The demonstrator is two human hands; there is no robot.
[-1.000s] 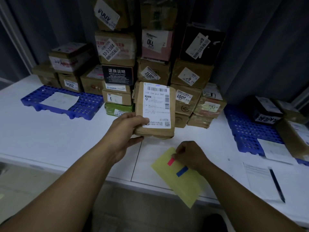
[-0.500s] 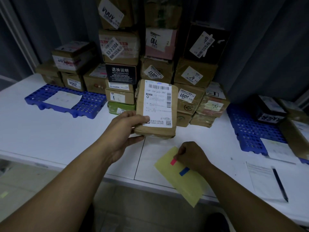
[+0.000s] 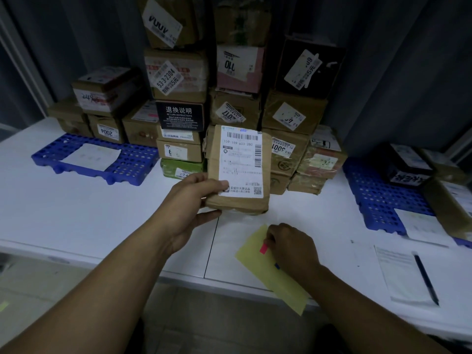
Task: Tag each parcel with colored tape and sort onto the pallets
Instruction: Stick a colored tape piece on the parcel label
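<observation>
Open tabletop (image 3: 76, 221) lies before the left pallet (image 3: 138, 159); stacked parcels (image 3: 178, 80) block the rear, apparently against the curtain (image 3: 398, 72).

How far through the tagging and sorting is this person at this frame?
Done: a few parcels already sit on the right pallet; the left pallet shows a paper sheet. In hand: the left hand grips a brown parcel while the right hand pinches the red tape on the yellow sheet. Left: tag and place it, then the big stack behind.

Your paper-wrapped parcel (image 3: 237, 204) is brown, its barcoded label (image 3: 241, 162) white; the tape strip (image 3: 263, 248) is red, on a yellow paper sheet (image 3: 281, 284); the left pallet (image 3: 132, 159) and right pallet (image 3: 375, 198), hole-patterned plastic, are blue.
</observation>
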